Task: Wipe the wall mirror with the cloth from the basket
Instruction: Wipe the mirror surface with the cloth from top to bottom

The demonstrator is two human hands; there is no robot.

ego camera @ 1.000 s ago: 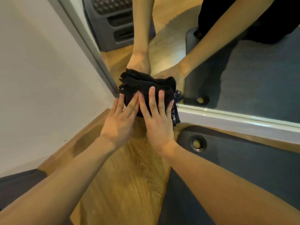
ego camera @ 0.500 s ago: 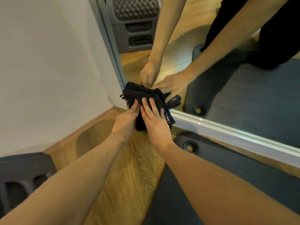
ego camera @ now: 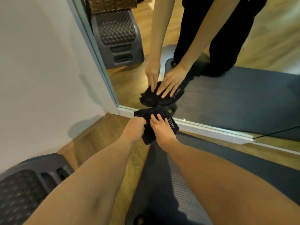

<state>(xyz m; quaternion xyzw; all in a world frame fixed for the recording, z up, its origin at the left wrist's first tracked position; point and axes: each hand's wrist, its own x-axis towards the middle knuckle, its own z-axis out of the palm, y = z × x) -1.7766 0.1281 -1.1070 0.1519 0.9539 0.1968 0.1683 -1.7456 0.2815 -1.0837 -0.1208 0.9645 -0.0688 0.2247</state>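
Observation:
The wall mirror (ego camera: 227, 95) stands on the floor in a pale frame. A bunched black cloth (ego camera: 155, 115) with a small white logo lies against the bottom frame near the mirror's lower left corner. My left hand (ego camera: 134, 129) holds the cloth's left side, its fingers curled into the fabric. My right hand (ego camera: 162, 129) lies on the cloth's right side with straight fingers pressing it. Both hands and the cloth show again as a reflection in the glass.
A white wall (ego camera: 40, 78) meets the mirror on the left. A grey ribbed step stool (ego camera: 24, 192) sits at bottom left. A dark grey mat (ego camera: 181, 184) covers the wooden floor (ego camera: 97, 135) under my arms. The wicker basket (ego camera: 113, 4) appears reflected at the top.
The cloth and both hands have slid down from the glass to the bottom frame. My left fingers have gone from flat to curled. My head has drawn back.

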